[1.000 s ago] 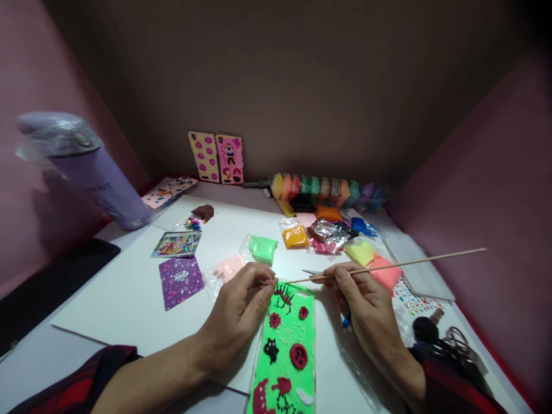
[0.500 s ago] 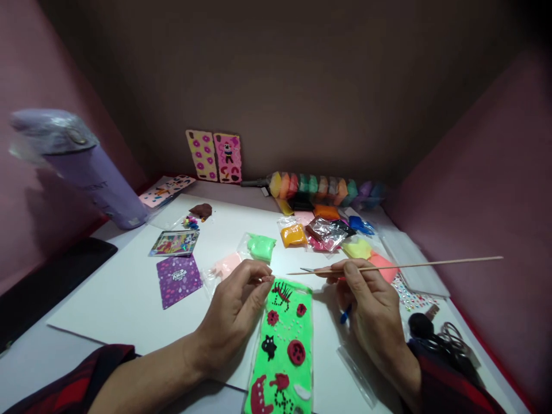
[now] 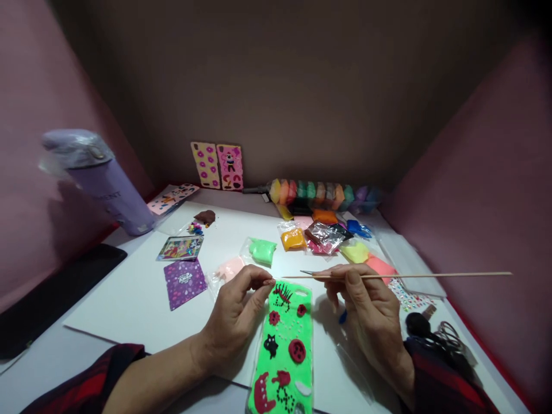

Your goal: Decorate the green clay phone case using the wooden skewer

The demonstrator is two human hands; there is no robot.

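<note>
A green phone case (image 3: 284,339) with red and black clay figures and small dots lies on the white board. At its top left corner, my left hand (image 3: 235,319) pinches a tiny reddish-brown bit between thumb and fingertips. Right of the case, my right hand (image 3: 366,310) grips a long thin wooden stick (image 3: 448,275) and a fine-tipped tool (image 3: 307,272), both pointing left. The stick's tip is close to my left fingertips, just above the case. Most of the fine tool is hidden by my fingers.
Clay packets (image 3: 293,238) lie behind the hands, with a tube of coloured clay (image 3: 319,194) beyond. A purple bottle (image 3: 114,195) stands at the left. Purple and picture cards (image 3: 184,283) lie left of my hand. Gem stickers (image 3: 411,296) and a dark cable (image 3: 448,339) are at the right.
The view has shifted slightly, so the scene sits lower and the bottle further right. The stick's tip is nearer my left fingertips and the stick lies more level. Both hands keep their hold.
</note>
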